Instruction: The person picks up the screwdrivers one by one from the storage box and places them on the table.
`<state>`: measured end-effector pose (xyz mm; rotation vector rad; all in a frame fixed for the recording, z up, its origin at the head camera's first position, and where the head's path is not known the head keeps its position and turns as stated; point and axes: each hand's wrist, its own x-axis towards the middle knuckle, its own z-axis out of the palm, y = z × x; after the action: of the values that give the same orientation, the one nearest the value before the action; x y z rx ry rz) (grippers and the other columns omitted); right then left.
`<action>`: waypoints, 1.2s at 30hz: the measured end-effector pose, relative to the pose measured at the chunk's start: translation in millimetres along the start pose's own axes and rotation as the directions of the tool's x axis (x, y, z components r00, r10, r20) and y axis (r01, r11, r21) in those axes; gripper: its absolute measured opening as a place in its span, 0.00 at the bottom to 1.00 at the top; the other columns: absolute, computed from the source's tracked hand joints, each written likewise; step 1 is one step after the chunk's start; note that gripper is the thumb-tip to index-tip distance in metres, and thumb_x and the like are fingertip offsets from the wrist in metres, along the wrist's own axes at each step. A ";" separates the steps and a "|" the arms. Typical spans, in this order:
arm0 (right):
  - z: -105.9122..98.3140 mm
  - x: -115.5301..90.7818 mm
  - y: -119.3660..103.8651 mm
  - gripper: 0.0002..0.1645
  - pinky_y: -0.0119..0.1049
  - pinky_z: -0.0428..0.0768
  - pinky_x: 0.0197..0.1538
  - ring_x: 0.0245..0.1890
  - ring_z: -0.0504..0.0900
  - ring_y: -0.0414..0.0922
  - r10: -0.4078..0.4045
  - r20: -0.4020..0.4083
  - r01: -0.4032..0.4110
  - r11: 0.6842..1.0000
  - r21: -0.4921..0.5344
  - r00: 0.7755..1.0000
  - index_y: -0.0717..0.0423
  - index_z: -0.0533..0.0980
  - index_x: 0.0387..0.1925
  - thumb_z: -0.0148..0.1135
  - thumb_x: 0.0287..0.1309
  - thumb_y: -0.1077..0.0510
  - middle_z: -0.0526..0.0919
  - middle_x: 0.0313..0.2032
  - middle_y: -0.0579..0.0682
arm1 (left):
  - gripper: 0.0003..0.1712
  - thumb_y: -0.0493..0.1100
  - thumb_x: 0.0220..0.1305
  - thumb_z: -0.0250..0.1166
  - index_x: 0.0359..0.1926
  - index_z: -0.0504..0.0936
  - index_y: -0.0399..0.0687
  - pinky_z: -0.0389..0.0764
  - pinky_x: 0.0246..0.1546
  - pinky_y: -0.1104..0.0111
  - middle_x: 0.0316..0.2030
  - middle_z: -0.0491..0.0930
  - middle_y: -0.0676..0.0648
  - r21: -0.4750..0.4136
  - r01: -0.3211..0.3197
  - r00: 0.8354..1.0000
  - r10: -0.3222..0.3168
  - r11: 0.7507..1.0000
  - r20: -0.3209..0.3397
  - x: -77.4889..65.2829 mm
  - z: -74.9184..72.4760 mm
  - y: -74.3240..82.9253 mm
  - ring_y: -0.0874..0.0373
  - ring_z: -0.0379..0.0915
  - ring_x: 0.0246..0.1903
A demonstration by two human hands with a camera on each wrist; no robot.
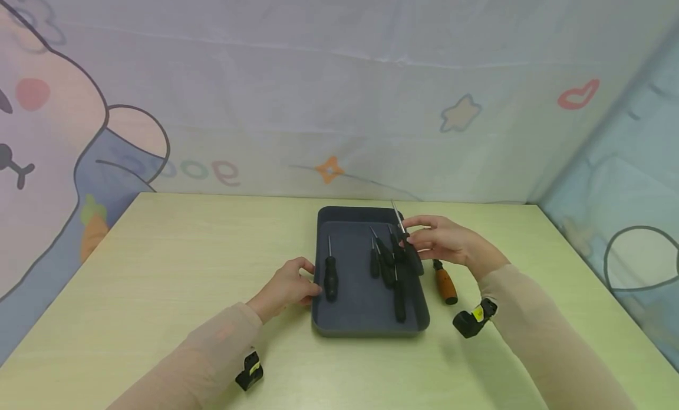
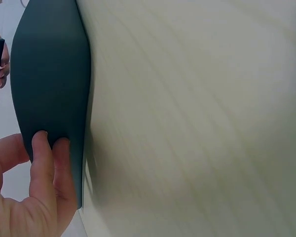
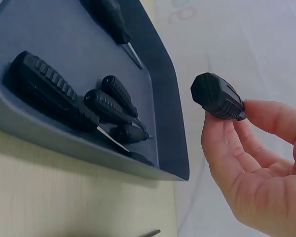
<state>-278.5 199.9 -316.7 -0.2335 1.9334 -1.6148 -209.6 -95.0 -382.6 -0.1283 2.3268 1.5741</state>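
Observation:
My right hand (image 1: 442, 239) pinches a black-handled screwdriver (image 1: 412, 254) above the right side of a dark grey tray (image 1: 352, 321). Its metal shaft points up and away; in the right wrist view the handle's end (image 3: 207, 91) faces the camera. My left hand (image 1: 286, 287) grips the tray's left wall, with fingers (image 2: 42, 163) against the outside in the left wrist view. Inside the tray, one black screwdriver (image 1: 331, 277) lies along the left. Several more, among them a long-handled screwdriver (image 1: 400, 301), lie grouped on the right, partly overlapping.
An orange-handled tool (image 1: 445, 284) with a black end lies on the table (image 1: 212, 245) just right of the tray. A printed cloth (image 1: 318, 92) hangs behind the table, and another cloth (image 1: 631, 180) stands along the right side.

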 end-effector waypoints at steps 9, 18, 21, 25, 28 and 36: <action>-6.6 -5.1 1.3 0.34 0.38 0.75 0.49 0.42 0.80 0.42 0.026 -0.023 -0.025 1.000 0.016 0.999 0.66 0.50 0.68 0.50 0.63 0.66 0.79 0.40 0.46 | 0.18 0.27 0.54 0.62 0.46 0.69 0.33 0.81 0.32 0.63 0.26 0.76 0.40 0.004 -0.001 1.000 0.001 1.000 -0.005 -2.3 -0.4 0.9 0.54 0.77 0.24; -13.5 -10.6 3.1 0.34 0.37 0.76 0.46 0.40 0.79 0.42 0.035 -0.048 -0.032 0.998 0.062 0.998 0.66 0.51 0.67 0.51 0.63 0.66 0.78 0.43 0.51 | 0.18 0.26 0.54 0.62 0.46 0.69 0.33 0.81 0.32 0.63 0.26 0.77 0.40 -0.003 -0.004 1.000 0.004 1.000 -0.003 -3.5 -0.6 1.0 0.54 0.77 0.24; -18.1 -12.6 5.0 0.33 0.37 0.76 0.46 0.40 0.79 0.42 0.041 -0.060 -0.037 0.997 0.067 0.997 0.66 0.51 0.66 0.51 0.63 0.65 0.79 0.42 0.50 | 0.18 0.26 0.54 0.62 0.46 0.68 0.33 0.81 0.32 0.63 0.26 0.77 0.39 -0.007 -0.007 1.000 0.007 1.000 -0.002 -4.0 -0.7 1.0 0.54 0.78 0.24; -24.2 -16.1 8.0 0.32 0.36 0.77 0.45 0.39 0.80 0.41 0.046 -0.077 -0.040 0.996 0.083 0.996 0.65 0.53 0.65 0.51 0.63 0.66 0.80 0.39 0.48 | 0.18 0.26 0.54 0.62 0.46 0.69 0.33 0.81 0.32 0.63 0.26 0.76 0.40 -0.007 -0.006 1.000 0.006 1.000 -0.002 -3.8 -0.3 1.2 0.54 0.77 0.24; -28.9 -18.7 9.9 0.31 0.36 0.77 0.45 0.40 0.80 0.41 0.049 -0.083 -0.042 0.995 0.093 0.995 0.64 0.54 0.65 0.51 0.63 0.66 0.80 0.39 0.48 | 0.18 0.26 0.54 0.62 0.46 0.69 0.34 0.81 0.32 0.63 0.25 0.76 0.40 -0.010 -0.005 1.000 0.005 1.000 0.000 -3.4 0.0 1.3 0.55 0.77 0.24; -41.4 -23.4 16.5 0.33 0.36 0.78 0.45 0.39 0.80 0.41 0.044 -0.087 -0.036 0.995 0.095 0.995 0.66 0.51 0.66 0.51 0.63 0.66 0.80 0.39 0.47 | 0.18 0.26 0.54 0.62 0.46 0.69 0.33 0.81 0.31 0.63 0.25 0.76 0.40 -0.005 -0.008 1.000 0.008 1.000 -0.004 -2.1 -0.1 1.7 0.54 0.76 0.24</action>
<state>-278.3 250.1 -321.2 -0.0860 1.9097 -1.7104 -208.1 -94.6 -380.3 -0.1236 2.3290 1.5843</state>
